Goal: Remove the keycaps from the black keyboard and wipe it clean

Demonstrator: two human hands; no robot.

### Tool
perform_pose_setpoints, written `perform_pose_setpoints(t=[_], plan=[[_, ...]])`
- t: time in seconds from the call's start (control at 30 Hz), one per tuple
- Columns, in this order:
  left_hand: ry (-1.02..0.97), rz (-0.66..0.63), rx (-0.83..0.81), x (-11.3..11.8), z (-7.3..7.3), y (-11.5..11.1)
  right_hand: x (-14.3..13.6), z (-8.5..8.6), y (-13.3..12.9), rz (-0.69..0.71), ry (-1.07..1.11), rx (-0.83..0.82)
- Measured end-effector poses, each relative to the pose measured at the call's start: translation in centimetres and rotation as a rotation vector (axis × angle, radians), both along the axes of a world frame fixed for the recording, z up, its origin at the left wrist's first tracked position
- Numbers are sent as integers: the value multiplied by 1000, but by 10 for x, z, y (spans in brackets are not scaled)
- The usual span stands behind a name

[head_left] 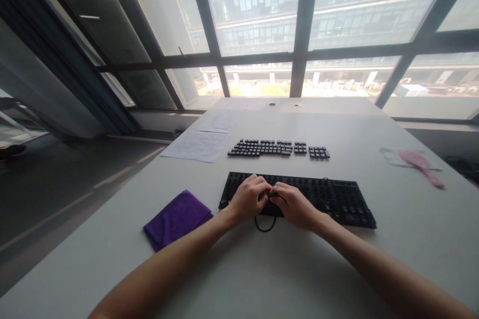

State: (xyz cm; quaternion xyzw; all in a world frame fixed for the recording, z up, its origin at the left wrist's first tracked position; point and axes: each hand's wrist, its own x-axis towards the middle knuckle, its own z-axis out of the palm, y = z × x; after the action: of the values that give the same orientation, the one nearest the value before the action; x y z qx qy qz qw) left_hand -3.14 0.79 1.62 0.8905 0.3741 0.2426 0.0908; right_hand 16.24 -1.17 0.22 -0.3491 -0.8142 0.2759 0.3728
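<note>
Keyboard lies on the tabletop, directly beneath both hands in the head view. The hands cover part of its keys, and the small dark piece at the fingertips is too small to identify. The right hand has its grip pinched closed on that piece; the left hand curls beside it, its exact hold unclear.

I count one keyboard, one purple cloth, one pink brush and dozens of keycaps.
</note>
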Motion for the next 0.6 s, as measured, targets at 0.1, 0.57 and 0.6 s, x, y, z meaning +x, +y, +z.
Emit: perform_pose_setpoints(t=[0.1, 0.57, 0.6], plan=[[54, -106, -46, 0, 5, -5, 2, -6, 2, -21, 87, -17], [-152, -49, -187, 6, -10, -3, 7, -3, 7, -92, 299, -131], [-157, -53, -177, 6, -10, -4, 6, -3, 6, -95, 300, -115]])
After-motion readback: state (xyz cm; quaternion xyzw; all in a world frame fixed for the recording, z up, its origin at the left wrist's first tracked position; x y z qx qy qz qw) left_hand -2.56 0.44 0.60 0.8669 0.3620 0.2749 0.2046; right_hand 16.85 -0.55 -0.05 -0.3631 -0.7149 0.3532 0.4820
